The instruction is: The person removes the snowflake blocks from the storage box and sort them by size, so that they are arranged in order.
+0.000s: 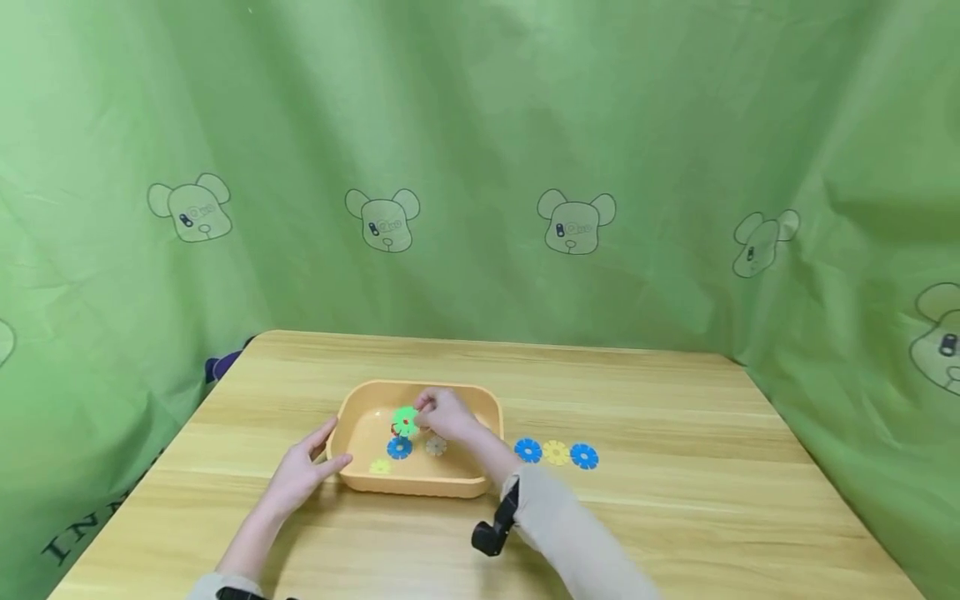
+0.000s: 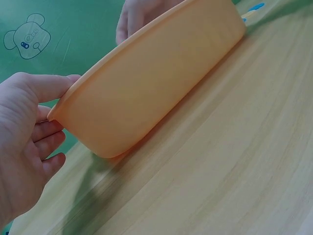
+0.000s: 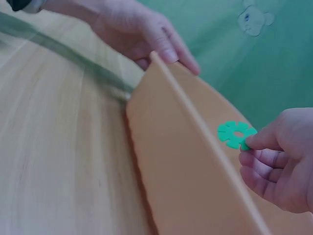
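My right hand (image 1: 448, 414) pinches a green notched snowflake disc (image 3: 236, 135) by its edge between thumb and fingers, up over the inside of an orange plastic tray (image 1: 420, 492). At the tray's left end my left hand (image 1: 297, 477) grips the rim, thumb over the edge and fingers along the outside, as the left wrist view (image 2: 29, 142) shows up close. Below the green disc lie a blue disc (image 1: 400, 448), a greyish disc (image 1: 436, 447) and a yellow disc (image 1: 380, 467) on the tray floor. A bit of red disc (image 1: 394, 430) shows behind the green one.
Right of the tray, a blue disc (image 1: 528, 451), a yellow disc (image 1: 557, 452) and another blue disc (image 1: 584, 456) lie in a row on the wooden table (image 1: 675, 517). Green curtain (image 1: 480, 108) with bear-head prints hangs behind and at both sides.
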Demonstrator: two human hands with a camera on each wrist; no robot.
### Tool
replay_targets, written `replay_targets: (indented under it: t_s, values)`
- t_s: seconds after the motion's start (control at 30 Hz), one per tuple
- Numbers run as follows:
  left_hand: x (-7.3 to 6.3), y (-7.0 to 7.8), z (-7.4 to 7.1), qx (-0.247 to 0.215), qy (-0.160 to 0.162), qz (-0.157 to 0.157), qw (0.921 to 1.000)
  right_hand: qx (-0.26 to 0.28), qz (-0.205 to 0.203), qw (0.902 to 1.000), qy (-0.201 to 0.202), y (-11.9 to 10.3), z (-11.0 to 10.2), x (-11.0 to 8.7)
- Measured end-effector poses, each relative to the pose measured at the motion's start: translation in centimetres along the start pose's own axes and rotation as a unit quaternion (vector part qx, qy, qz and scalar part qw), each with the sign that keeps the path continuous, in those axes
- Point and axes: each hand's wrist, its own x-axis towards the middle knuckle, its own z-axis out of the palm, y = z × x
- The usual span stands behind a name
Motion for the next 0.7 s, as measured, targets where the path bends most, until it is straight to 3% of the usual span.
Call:
replay_targets:
  t_s: [0.3, 0.7]
  values:
    - [-0.3, 0.0, -0.1, -0.002, -0.001, -0.002, 1.0, 0.056, -0.003, 0.9979, 0.034, 0.9, -4.9, -2.9]
    - [-0.4, 0.2, -0.1, 0.0, -0.005, -0.008, 1.0, 0.121, 0.029, 0.9847, 0.122, 5.1, -12.1, -7.9]
